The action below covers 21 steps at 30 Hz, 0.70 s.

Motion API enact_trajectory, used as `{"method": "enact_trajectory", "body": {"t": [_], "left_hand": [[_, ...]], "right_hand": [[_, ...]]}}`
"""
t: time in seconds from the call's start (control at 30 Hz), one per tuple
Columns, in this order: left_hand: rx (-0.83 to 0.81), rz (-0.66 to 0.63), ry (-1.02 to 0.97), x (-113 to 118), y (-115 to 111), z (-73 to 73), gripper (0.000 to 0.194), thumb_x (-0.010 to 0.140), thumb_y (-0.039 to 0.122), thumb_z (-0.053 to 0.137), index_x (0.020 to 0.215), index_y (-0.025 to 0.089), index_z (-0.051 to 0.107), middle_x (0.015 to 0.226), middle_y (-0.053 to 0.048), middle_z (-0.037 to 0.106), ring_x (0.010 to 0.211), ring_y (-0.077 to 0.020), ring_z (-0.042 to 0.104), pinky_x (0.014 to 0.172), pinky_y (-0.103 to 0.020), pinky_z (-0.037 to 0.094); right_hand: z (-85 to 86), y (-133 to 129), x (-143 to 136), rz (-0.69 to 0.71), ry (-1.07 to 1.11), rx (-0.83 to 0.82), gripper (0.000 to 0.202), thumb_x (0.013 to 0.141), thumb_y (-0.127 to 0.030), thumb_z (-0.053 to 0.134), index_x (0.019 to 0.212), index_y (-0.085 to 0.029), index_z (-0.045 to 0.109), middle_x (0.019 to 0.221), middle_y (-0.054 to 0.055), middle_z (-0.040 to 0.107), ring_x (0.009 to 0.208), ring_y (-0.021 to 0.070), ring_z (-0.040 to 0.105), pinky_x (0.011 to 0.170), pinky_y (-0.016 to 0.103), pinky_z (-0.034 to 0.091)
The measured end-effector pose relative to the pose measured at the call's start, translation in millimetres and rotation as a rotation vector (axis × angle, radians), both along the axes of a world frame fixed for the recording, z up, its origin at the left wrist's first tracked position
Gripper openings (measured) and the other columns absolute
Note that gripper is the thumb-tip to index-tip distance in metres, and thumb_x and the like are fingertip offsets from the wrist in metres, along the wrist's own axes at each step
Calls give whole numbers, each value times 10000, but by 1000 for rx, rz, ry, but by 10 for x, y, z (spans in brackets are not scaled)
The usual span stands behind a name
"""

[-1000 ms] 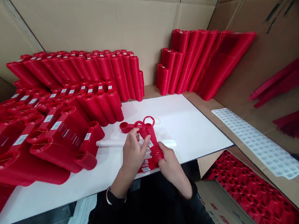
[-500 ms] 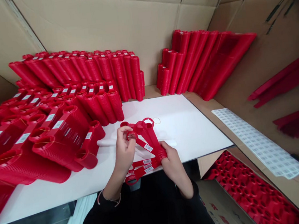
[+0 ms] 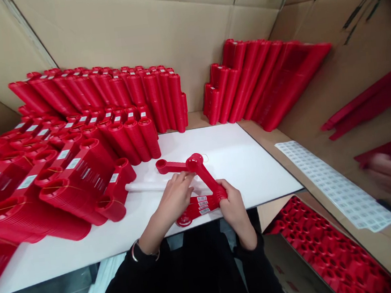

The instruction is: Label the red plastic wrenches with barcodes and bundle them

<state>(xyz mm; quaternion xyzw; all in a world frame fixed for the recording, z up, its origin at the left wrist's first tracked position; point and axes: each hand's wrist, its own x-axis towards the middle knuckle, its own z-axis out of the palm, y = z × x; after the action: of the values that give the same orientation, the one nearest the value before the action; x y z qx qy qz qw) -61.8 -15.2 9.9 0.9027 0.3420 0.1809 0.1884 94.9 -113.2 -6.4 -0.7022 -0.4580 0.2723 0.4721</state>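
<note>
My right hand (image 3: 235, 203) is closed round one end of a small stack of red plastic pieces (image 3: 210, 178), long bars with ring ends. Some of the stack fans upward to a ring, with one bar pointing left. Lower bars with white barcode labels (image 3: 203, 203) fan toward me, over the table's front edge. My left hand (image 3: 177, 194) has its fingers bent together against the underside of the upper ring; its fingertips are partly hidden. Beneath it a rolled white sheet (image 3: 140, 186) lies on the white tabletop (image 3: 254, 168).
Bundled red stacks (image 3: 78, 174) with barcode labels crowd the left and back. More tall stacks (image 3: 245, 84) lean at the back right. A label sheet (image 3: 337, 186) lies on cardboard at right, above a box of red pieces (image 3: 334, 248). Another person's blurred hand (image 3: 388, 164) shows far right.
The labelled bar that my left hand pinched has swung down among the lower bars. My left hand has shifted right to the upper ring. Another person's hand has appeared at far right.
</note>
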Motion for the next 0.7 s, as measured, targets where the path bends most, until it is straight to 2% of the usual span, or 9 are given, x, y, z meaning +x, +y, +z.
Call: {"method": "enact_trajectory", "body": {"t": [0.13,0.33,0.5,0.7], "left_hand": [[-101,-17,-6,37,61,-85,320,916,153,456,1191,145,621,1007,-116,694,988,-294,624,864,-428,497],[-136,-50,-8,25,99,-204,321,884,127,474,1157,146,642,1036,-119,658,935,-279,656,823,-403,525],[-161,-196,-28,100,135,-164,372,770,-4,478,1036,150,688,1165,-118,613,1080,-258,583,932,-357,483],[-218,-225,-84,283,138,-121,151,833,102,543,834,147,686,959,-96,654,907,-239,604,802,-346,487]], "right_hand": [[-11,-1,23,-8,-7,-18,416,671,-72,393,1001,-183,622,871,28,683,774,198,607,701,288,448],[-57,32,29,13,-9,-43,399,646,-78,385,944,-186,629,834,25,684,756,196,601,695,288,445],[-120,16,29,-9,6,-84,412,615,-93,395,930,-183,644,829,26,687,753,198,595,692,285,441],[-97,-8,11,-21,24,-65,371,638,-111,385,910,-176,629,783,23,661,709,185,578,660,276,435]]}}
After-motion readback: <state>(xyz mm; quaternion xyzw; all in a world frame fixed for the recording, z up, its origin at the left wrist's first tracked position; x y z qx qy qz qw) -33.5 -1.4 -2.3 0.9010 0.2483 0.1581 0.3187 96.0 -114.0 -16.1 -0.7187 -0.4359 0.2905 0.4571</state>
